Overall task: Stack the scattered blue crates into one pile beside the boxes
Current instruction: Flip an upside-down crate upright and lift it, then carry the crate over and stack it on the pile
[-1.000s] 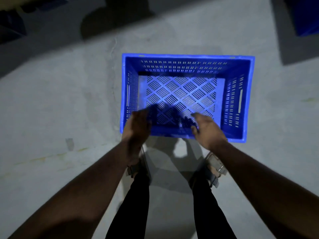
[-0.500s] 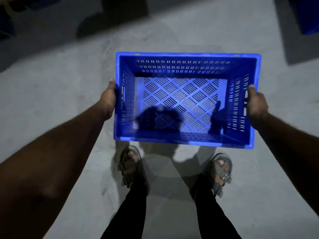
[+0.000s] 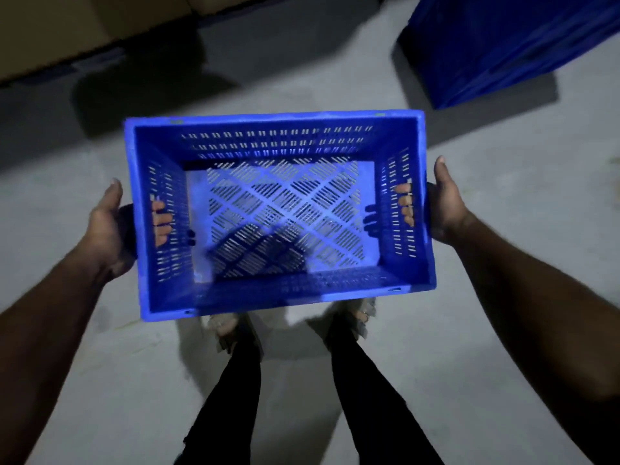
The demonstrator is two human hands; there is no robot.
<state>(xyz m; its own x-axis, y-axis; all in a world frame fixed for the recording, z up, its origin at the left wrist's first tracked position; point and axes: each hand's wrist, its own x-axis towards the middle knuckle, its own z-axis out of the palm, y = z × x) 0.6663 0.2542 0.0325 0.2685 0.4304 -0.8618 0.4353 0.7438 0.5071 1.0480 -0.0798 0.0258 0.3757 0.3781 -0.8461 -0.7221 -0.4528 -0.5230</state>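
Observation:
An empty blue crate (image 3: pixel 278 142) with slotted walls and a lattice bottom hangs level in front of me, above the floor. My left hand (image 3: pixel 109 226) grips its left end, fingers poking through the handle slot. My right hand (image 3: pixel 444 203) grips the right end the same way. A stack of blue crates (image 3: pixel 510 41) stands at the far right. Brown cardboard boxes (image 3: pixel 84 25) sit at the far left.
Grey concrete floor (image 3: pixel 503 297) lies all around, dimly lit. My two legs and sandalled feet (image 3: pixel 231 327) stand right under the crate's near edge. A dark shadow falls on the floor ahead of the crate.
My hands moved from the crate's near rim to its two end handles and lifted it off the floor. The boxes and the crate stack have come into view.

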